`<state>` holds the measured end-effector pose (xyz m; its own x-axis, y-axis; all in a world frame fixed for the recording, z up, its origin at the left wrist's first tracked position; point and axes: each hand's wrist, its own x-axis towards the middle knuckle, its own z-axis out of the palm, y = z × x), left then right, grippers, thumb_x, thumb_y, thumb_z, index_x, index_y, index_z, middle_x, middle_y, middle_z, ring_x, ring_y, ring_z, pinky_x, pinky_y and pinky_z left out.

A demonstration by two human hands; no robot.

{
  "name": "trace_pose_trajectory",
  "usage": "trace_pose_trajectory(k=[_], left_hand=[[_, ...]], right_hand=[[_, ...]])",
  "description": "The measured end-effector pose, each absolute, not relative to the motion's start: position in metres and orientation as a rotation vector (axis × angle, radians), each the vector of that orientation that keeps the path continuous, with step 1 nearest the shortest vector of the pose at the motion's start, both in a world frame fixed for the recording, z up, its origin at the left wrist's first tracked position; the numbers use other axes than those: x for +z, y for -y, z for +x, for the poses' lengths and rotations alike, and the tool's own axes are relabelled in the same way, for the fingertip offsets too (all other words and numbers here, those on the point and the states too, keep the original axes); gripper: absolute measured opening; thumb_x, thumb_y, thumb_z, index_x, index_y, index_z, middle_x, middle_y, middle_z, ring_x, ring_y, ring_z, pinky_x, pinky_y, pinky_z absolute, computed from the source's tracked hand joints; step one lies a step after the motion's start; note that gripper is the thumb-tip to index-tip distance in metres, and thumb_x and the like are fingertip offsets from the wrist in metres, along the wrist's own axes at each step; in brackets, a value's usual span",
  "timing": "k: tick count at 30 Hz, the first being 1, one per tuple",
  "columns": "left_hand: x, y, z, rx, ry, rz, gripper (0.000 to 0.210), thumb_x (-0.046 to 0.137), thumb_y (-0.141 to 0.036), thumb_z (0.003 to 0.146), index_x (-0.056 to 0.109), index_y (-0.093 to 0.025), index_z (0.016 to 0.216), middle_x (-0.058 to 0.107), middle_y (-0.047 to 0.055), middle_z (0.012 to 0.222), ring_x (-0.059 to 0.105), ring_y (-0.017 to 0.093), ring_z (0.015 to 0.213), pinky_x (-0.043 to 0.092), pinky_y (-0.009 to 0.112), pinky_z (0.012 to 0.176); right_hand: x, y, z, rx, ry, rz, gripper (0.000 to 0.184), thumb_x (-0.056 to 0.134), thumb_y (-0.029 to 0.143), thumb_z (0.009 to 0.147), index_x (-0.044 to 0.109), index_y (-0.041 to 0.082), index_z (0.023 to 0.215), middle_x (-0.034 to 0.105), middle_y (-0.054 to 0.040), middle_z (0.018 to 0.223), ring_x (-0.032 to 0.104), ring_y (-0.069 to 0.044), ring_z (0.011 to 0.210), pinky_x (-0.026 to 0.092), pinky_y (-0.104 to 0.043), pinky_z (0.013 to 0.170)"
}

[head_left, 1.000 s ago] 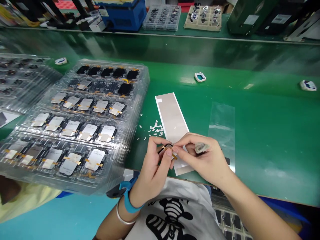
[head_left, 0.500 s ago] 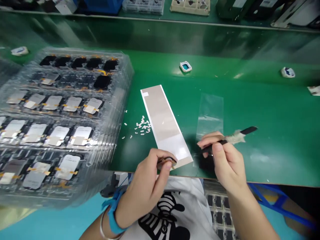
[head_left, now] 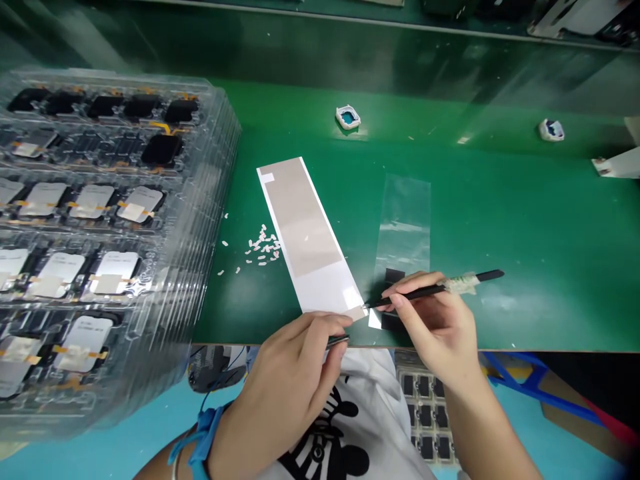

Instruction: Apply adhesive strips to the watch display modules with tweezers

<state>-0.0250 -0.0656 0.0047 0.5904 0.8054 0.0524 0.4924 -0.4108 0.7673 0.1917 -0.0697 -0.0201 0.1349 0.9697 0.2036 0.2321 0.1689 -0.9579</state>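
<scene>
My left hand [head_left: 295, 367] is closed near the table's front edge, gripping a small display module [head_left: 338, 341] with a dark rim between thumb and fingers. Its fingertips rest by the near end of a long sheet [head_left: 313, 223], beige on top with a white strip. In my right hand [head_left: 435, 327] are slim black tweezers [head_left: 425, 292], wrapped with pale tape near the back end. Their tip points left and meets the sheet's near right corner. Beneath the right hand lies a clear plastic strip [head_left: 404, 220] with dark patches at its near end.
Stacked clear trays [head_left: 213, 220] holding several display modules [head_left: 117, 270] stand on the left. Small white scraps [head_left: 263, 247] lie beside the sheet. Two white-framed pieces [head_left: 347, 118] [head_left: 552, 131] sit toward the back of the green table [head_left: 500, 220], below a shelf edge [head_left: 320, 19].
My right hand has brought the tweezers left to the sheet's near corner. My left hand has turned, and the module now shows edge-on. The view has shifted slightly.
</scene>
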Motion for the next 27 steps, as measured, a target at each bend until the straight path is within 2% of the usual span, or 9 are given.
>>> trace_pose_trajectory(k=[8,15,19,21,24,27], left_hand=[[0.004,0.066,-0.023,0.572,-1.097,2.044,0.017,0.045,-0.017,0.102,0.051,-0.022,0.117,0.072,0.004,0.109,0.071,0.018,0.100,0.055,0.029,0.082],[-0.003,0.059,-0.018,0.700,-1.197,1.667,0.004,0.050,-0.022,0.102,0.051,-0.023,0.099,0.074,0.001,0.094,0.070,0.015,0.087,0.050,0.024,0.071],[-0.003,0.056,-0.013,0.848,-1.075,1.180,0.007,0.048,-0.030,0.105,0.045,-0.025,0.108,0.075,0.001,0.095,0.062,0.009,0.067,0.050,0.020,0.063],[0.000,0.054,-0.010,0.899,-0.987,1.021,0.010,0.047,-0.032,0.105,0.042,-0.025,0.108,0.075,0.001,0.090,0.057,0.007,0.058,0.047,0.018,0.057],[0.003,0.054,-0.007,0.926,-0.900,0.929,0.009,0.040,-0.032,0.108,0.039,-0.024,0.103,0.073,-0.001,0.080,0.051,0.006,0.053,0.042,0.018,0.055],[0.002,0.056,-0.005,0.961,-0.873,0.905,0.005,0.037,-0.029,0.109,0.039,-0.025,0.109,0.070,-0.002,0.077,0.044,0.007,0.053,0.039,0.019,0.057]], right_hand=[[-0.017,0.070,0.188,0.925,1.219,-1.282,0.008,0.067,0.013,0.092,0.068,0.019,0.087,0.066,-0.0006,0.088,0.074,-0.013,0.067,0.065,-0.020,0.064],[-0.019,0.067,0.203,1.027,0.861,-1.099,0.006,0.072,0.021,0.091,0.066,0.022,0.090,0.070,0.0015,0.079,0.071,-0.011,0.061,0.063,-0.021,0.062],[-0.016,0.066,0.197,0.905,0.769,-1.029,0.016,0.079,0.018,0.084,0.066,0.021,0.091,0.069,0.0013,0.083,0.070,-0.011,0.071,0.060,-0.019,0.064],[-0.011,0.066,0.187,0.804,0.820,-1.019,0.016,0.076,0.013,0.085,0.065,0.021,0.093,0.068,0.0003,0.084,0.069,-0.013,0.076,0.060,-0.024,0.066],[-0.002,0.066,0.170,0.557,0.960,-0.997,0.015,0.066,0.007,0.089,0.064,0.021,0.096,0.067,-0.0013,0.083,0.067,-0.016,0.077,0.060,-0.033,0.072],[0.001,0.065,0.163,0.344,1.222,-1.002,0.024,0.065,0.000,0.083,0.068,0.019,0.097,0.069,-0.0020,0.085,0.068,-0.018,0.080,0.057,-0.035,0.073]])
